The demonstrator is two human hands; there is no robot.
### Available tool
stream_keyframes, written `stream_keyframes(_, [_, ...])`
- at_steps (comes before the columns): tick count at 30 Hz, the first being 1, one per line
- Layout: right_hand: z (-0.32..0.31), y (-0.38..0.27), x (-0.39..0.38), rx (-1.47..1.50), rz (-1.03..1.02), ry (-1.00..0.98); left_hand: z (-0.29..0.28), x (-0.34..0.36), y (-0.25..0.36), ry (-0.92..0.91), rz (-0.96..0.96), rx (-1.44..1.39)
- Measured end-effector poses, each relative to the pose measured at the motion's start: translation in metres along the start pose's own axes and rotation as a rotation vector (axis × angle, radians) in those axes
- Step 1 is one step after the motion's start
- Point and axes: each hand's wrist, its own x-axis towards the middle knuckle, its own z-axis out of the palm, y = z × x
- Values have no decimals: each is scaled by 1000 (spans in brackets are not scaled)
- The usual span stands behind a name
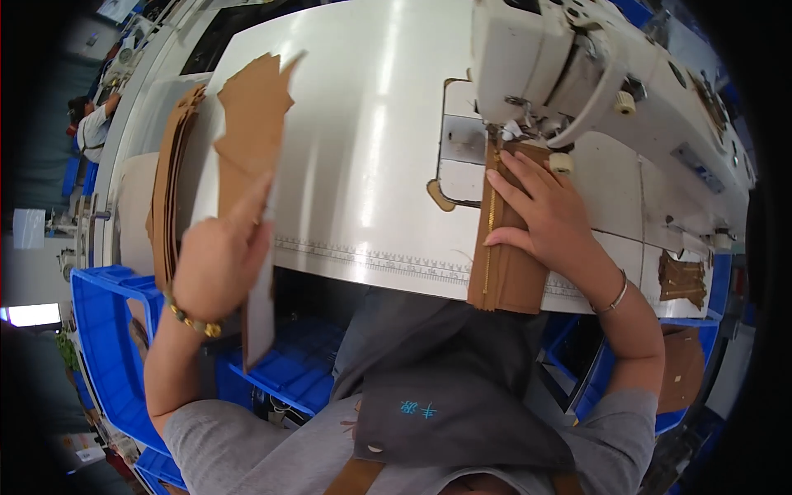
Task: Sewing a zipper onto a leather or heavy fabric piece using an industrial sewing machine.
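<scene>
On the left, my left hand is closed on a tan-brown cut piece with a jagged far end. Its lower part hangs past the table's front edge and shows a pale side. My right hand lies with fingers spread on a brown panel with a gold-toothed zipper along its left side. The panel's far end is under the needle area of a white sewing machine, and its near end reaches over the table edge. The fingertips are close to the presser foot.
A stack of brown pieces stands left of my left hand. Blue bins sit beside and below the white table, which has a printed ruler along its front. Brown scraps with zipper lie at right. Another person is far left.
</scene>
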Motion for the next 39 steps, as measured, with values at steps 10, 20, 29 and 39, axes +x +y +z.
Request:
stream_keyframes(10, [3, 4, 1, 41, 20, -2, 38, 28, 134, -529, 414, -911])
stream_keyframes(20, [12, 11, -6, 155, -70, 156, 97, 82, 150, 263, 597, -386])
stream_keyframes(29, [12, 9, -8, 129, 45, -31, 134, 79, 160, 170, 395, -421])
stream_keyframes(39, [8, 11, -10, 115, -47, 20, 128, 96, 155, 222, 540, -283])
